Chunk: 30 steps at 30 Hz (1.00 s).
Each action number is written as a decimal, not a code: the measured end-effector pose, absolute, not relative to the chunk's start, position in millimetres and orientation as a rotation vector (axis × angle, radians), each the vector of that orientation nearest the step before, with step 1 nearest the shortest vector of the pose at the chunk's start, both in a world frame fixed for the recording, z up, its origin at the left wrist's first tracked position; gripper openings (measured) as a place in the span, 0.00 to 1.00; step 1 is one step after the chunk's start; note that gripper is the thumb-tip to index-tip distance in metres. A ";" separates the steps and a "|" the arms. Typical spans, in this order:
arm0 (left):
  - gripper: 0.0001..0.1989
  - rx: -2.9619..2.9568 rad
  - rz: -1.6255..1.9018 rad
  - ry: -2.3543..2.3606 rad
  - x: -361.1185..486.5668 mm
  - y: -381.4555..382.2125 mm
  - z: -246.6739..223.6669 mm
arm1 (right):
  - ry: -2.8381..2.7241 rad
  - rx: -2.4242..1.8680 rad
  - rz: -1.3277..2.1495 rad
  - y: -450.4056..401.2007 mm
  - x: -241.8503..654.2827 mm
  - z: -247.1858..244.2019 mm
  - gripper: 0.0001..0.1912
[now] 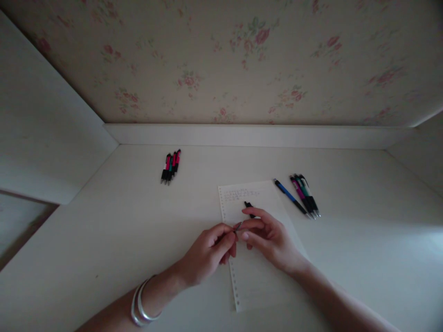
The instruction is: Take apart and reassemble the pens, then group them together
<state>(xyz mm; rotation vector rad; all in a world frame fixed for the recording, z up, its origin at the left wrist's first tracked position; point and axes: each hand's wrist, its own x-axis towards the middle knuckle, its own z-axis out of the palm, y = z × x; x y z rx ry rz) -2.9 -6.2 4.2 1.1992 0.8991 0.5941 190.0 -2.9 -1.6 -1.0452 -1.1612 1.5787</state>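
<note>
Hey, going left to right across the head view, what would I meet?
White side panel, silver bangles, pink-and-teal pen cluster, left hand, right hand, blue pen, purple-and-green pen cluster.

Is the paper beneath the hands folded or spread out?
Spread out: the paper lies flat on the desk, handwritten lines showing; the left hand and right hand hide part.

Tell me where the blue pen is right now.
In the head view, the blue pen lies right of centre on the white desk, beyond the right hand, between the hole-edged sheet and the purple pen.
</note>
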 end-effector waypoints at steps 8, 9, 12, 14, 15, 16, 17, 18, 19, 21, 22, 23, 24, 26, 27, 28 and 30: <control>0.18 1.055 0.666 0.904 -3.0 -4.0 2.8 | -1.197 -1.397 0.933 16.8 216.9 -12.5 0.11; 0.18 1.047 0.670 0.902 -3.0 -3.7 2.9 | -1.264 -1.453 0.869 20.2 219.8 -14.7 0.11; 0.19 1.034 0.676 0.907 -2.8 -3.3 3.2 | -1.512 -1.536 0.684 25.8 222.8 -18.8 0.11; 0.18 1.031 0.679 0.911 -2.6 -3.3 3.0 | -1.631 -1.540 0.588 26.4 221.7 -20.0 0.11; 0.18 1.030 0.679 0.910 -2.6 -3.4 2.6 | -1.668 -1.536 0.557 26.3 221.0 -20.6 0.12; 0.18 1.029 0.681 0.909 -2.6 -3.4 2.2 | -1.695 -1.535 0.536 26.1 220.5 -21.3 0.12; 0.18 1.027 0.682 0.907 -2.7 -3.4 1.6 | -1.718 -1.534 0.522 26.0 220.2 -22.2 0.13; 0.18 1.024 0.682 0.905 -2.7 -3.4 1.1 | -1.744 -1.534 0.509 26.0 220.3 -23.4 0.13; 0.18 1.021 0.683 0.904 -2.8 -3.4 0.7 | -1.770 -1.536 0.492 26.1 220.6 -24.8 0.14; 0.17 1.019 0.683 0.905 -2.9 -3.3 0.4 | -1.822 -1.549 0.450 26.4 221.8 -27.8 0.15; 0.17 1.019 0.682 0.906 -3.0 -3.2 0.6 | -1.850 -1.555 0.428 26.4 222.6 -29.2 0.15; 0.17 1.019 0.681 0.906 -2.9 -3.0 1.1 | -1.876 -1.556 0.407 26.3 223.2 -30.3 0.15; 0.18 1.021 0.681 0.907 -2.9 -2.9 1.7 | -1.896 -1.554 0.390 26.1 223.8 -31.1 0.15; 0.18 1.023 0.680 0.909 -2.6 -2.6 3.0 | -1.906 -1.547 0.379 25.2 224.2 -31.2 0.15; 0.18 1.024 0.679 0.908 -2.5 -2.5 3.6 | -1.896 -1.544 0.385 24.7 224.0 -30.6 0.15; 0.18 1.027 0.679 0.906 -2.3 -2.4 4.0 | -1.888 -1.538 0.392 24.1 223.6 -29.5 0.16; 0.18 1.031 0.676 0.905 -2.3 -2.3 4.2 | -1.910 -1.519 0.385 23.1 222.0 -26.5 0.16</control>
